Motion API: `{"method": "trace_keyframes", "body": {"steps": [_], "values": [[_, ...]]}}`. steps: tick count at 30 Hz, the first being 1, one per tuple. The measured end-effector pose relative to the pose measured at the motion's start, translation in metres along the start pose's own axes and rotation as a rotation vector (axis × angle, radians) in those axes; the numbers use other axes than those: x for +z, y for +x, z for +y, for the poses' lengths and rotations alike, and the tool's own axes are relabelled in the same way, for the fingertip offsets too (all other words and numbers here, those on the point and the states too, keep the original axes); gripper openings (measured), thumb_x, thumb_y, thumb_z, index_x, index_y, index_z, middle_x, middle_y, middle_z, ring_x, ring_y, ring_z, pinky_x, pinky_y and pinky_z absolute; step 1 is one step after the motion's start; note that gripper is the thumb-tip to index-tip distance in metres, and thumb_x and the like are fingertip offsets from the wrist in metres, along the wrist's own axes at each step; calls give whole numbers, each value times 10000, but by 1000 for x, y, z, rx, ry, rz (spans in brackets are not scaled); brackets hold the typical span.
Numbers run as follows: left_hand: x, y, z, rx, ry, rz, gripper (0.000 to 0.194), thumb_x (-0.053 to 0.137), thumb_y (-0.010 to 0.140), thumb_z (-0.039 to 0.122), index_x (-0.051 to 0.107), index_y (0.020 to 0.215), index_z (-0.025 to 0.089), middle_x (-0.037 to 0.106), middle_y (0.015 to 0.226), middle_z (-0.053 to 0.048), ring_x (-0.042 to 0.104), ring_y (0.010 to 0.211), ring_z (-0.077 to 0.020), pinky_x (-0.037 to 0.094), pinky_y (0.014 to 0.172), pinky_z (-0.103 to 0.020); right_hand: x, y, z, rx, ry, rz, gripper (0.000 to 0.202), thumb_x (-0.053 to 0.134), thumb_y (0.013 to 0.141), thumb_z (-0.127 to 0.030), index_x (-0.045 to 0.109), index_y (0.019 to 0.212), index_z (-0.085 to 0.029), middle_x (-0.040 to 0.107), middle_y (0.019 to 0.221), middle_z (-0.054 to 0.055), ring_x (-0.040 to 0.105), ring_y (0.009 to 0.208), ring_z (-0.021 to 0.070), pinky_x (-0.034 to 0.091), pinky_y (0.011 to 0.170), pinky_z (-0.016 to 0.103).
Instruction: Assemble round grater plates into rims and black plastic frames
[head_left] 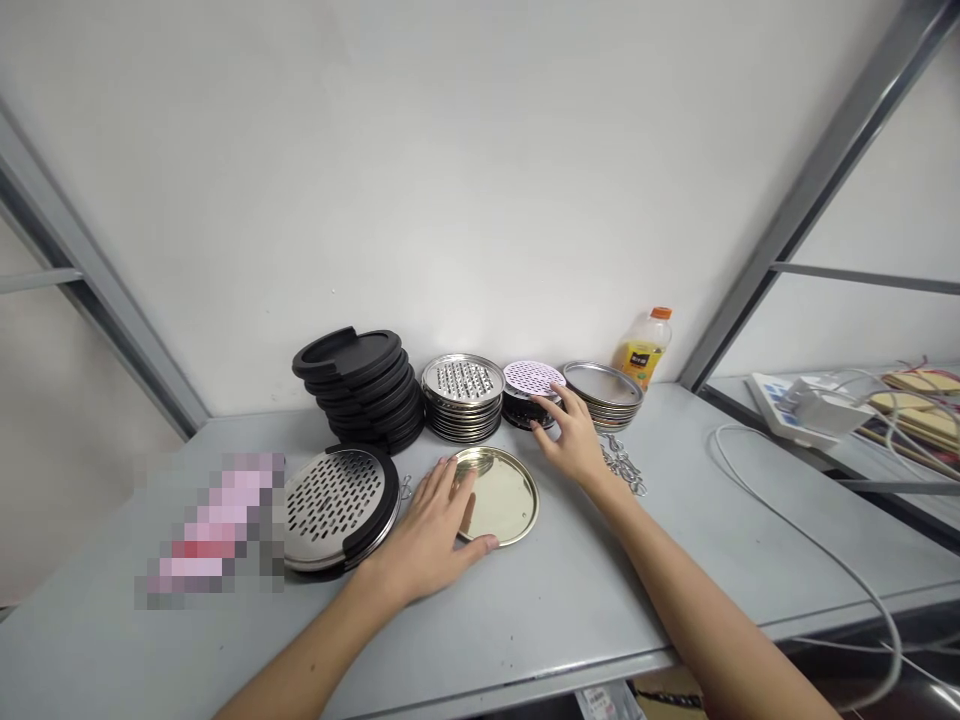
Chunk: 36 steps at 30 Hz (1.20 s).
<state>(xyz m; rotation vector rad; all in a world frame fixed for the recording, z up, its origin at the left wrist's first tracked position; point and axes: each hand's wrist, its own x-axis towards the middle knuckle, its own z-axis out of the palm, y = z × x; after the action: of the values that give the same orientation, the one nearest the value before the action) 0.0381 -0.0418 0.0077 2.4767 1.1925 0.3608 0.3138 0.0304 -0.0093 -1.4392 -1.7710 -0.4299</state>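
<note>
My left hand (435, 530) lies at the left edge of a shiny gold round tray (501, 500), fingers spread over its rim. My right hand (571, 435) reaches to a short stack of perforated discs, the top one light purple (531, 378); its fingers are apart at the stack's front right edge, and whether they touch it is hard to tell. Left of that stack stand round metal graters (463, 382). Shallow metal trays (604, 385) are stacked to the right. Small metal clips (624, 468) lie beside my right wrist.
Black round holders (367, 390) form a tall stack at the back left. In front sits a slotted disc assembly (337, 505). A bottle (646, 350) stands by the wall. A white cable (817, 545) and power strip (795, 410) are at right. A blurred pink item (225, 510) lies left.
</note>
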Motion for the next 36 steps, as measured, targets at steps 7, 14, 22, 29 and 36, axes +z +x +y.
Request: {"method": "trace_keyframes", "body": {"steps": [7, 14, 22, 29, 36], "values": [[-1, 0, 1, 19, -6, -1, 719, 477, 888, 564, 258, 1473, 209, 161, 1560, -138, 90, 1439, -313, 191, 1140, -524, 1, -1, 0, 36, 31, -22, 442, 524, 843, -307, 552, 1247, -131, 457, 1379, 192, 419, 1281, 327, 380, 1055, 515], [-1, 0, 2, 70, -43, 27, 624, 405, 932, 541, 278, 1466, 244, 175, 1562, -108, 125, 1436, -295, 229, 1133, -515, 1, -1, 0, 2, -4, -45, 528, 489, 865, -316, 451, 1345, -98, 431, 1413, 201, 388, 1310, 339, 355, 1074, 537], [-1, 0, 2, 50, -13, -1, 633, 369, 936, 561, 282, 1466, 226, 168, 1562, -118, 120, 1437, -299, 206, 1141, -505, 1, 0, 1, -35, -68, -67, 549, 482, 871, -303, 414, 1378, -106, 462, 1397, 167, 400, 1299, 326, 357, 1079, 512], [-1, 0, 2, 60, -13, -2, 631, 368, 941, 554, 280, 1467, 217, 160, 1563, -126, 112, 1437, -304, 193, 1145, -507, -4, 4, -1, -24, -38, -35, 518, 475, 874, -268, 427, 1368, -121, 480, 1367, 163, 405, 1278, 312, 369, 1072, 502], [-2, -1, 2, 80, -10, -42, 660, 385, 933, 561, 213, 1487, 247, 133, 1569, -118, 76, 1439, -308, 188, 1138, -525, -11, 12, 4, 19, 11, 60, 523, 414, 881, -188, 391, 1401, -141, 452, 1403, 145, 410, 1298, 287, 376, 1077, 479]]}}
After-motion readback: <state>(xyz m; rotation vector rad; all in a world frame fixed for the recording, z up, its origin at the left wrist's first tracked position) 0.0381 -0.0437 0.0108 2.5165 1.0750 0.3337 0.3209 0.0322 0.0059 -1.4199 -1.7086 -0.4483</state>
